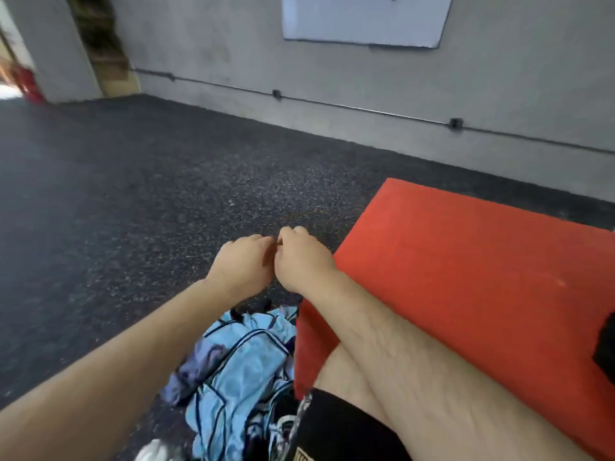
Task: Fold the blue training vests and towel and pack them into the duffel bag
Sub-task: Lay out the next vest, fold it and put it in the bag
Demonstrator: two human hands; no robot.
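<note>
The left hand [244, 261] and right hand [301, 257] are meeting knuckle to knuckle, stretched out over the speckled dark floor [133, 194]. Their fingers are curling down and away from view, so I cannot tell whether they are pinching anything. Nearer, below the forearms, the blue training vests [239, 371] are lying crumpled on the floor, touching the left edge of a red pad [466, 277]. A whiteboard [362, 18] is hanging on the far wall.
</note>
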